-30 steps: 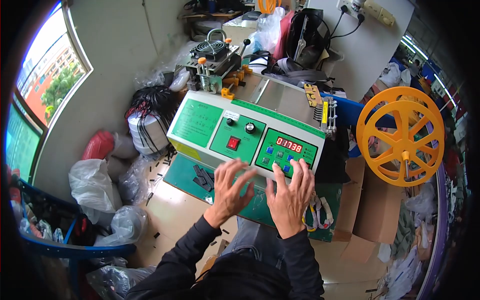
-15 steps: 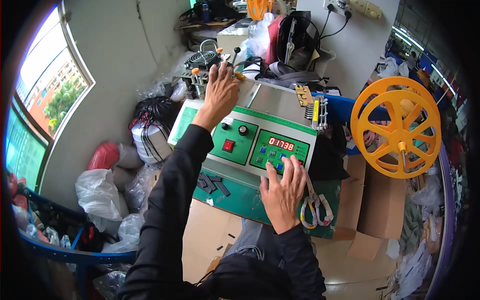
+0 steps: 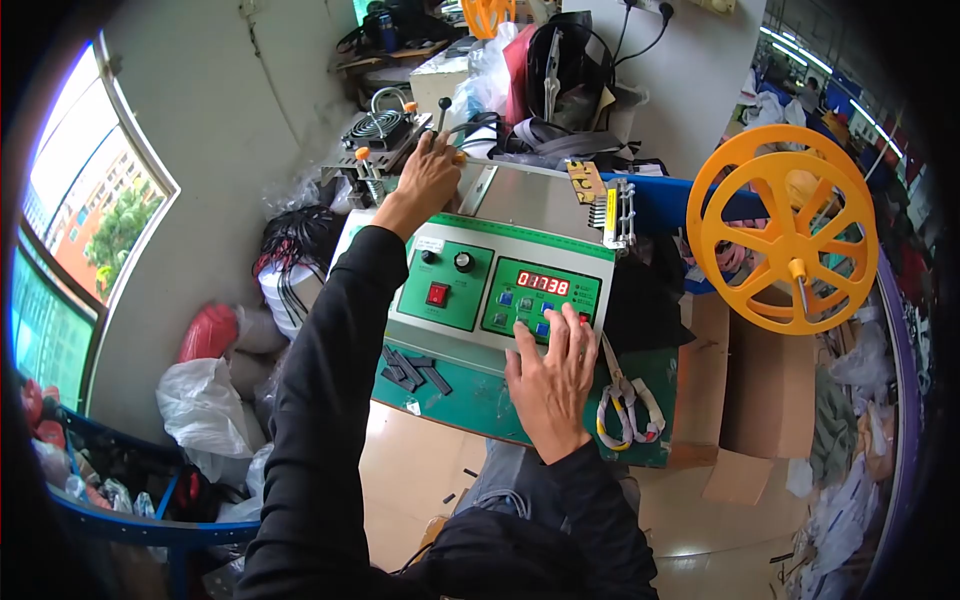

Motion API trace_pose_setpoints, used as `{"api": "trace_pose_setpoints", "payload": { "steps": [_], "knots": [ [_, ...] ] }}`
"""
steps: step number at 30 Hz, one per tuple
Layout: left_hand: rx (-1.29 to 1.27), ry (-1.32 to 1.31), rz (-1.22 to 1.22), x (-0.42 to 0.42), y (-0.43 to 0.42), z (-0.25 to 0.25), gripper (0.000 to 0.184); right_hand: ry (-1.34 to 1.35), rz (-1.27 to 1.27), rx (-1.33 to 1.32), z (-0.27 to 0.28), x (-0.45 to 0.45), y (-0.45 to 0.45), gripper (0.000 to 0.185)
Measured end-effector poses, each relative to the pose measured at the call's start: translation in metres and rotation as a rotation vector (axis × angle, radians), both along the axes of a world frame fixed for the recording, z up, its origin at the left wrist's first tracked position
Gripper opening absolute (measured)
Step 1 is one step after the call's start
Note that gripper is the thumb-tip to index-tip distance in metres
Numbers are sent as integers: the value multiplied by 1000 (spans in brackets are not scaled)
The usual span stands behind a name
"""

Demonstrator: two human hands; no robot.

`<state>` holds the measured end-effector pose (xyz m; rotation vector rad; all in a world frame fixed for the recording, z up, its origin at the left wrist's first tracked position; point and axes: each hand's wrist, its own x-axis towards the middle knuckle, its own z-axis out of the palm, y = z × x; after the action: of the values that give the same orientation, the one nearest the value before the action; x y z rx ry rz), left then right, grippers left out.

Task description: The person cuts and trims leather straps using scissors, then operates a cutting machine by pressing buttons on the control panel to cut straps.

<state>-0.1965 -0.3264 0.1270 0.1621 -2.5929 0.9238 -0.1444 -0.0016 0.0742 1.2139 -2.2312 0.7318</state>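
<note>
My left hand is at the far left of the green and white machine, its fingers bent down beside a lever with a black knob. The back of the hand hides whatever its fingertips hold. My right hand is open over the control panel, fingers apart, fingertips at the lower buttons; touch cannot be made out. Above them the red digital display reads 01738. A red switch and black knobs are on the panel's left part. A round fan guard sits near my left hand.
Scissors with wrapped handles and several dark strips lie on the green table. An orange reel stands at right, above a cardboard box. Plastic bags are piled at left near the window.
The camera view has shifted, so the machine appears slightly further left. My left hand has lowered a little, its fingers more bent. My right hand stays over the panel; the display is unchanged.
</note>
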Motion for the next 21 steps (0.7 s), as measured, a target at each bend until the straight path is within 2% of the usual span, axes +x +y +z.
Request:
{"api": "trace_pose_setpoints", "payload": {
  "steps": [3, 8, 18, 21],
  "knots": [
    [13, -32, -21, 0, -4, 4, 24, -3, 1, -13, -1, 0, -1, 31],
    [-151, 23, -83, -1, -4, -1, 26, 12, -18, 1, -1, 1, -1, 30],
    [130, 188, -239, -1, 15, 7, 19, 5, -30, 0, -5, 0, -2, 29],
    [383, 360, -284, -1, 36, 13, 19, 12, -33, 16, -6, 1, -1, 30]
  ]
}}
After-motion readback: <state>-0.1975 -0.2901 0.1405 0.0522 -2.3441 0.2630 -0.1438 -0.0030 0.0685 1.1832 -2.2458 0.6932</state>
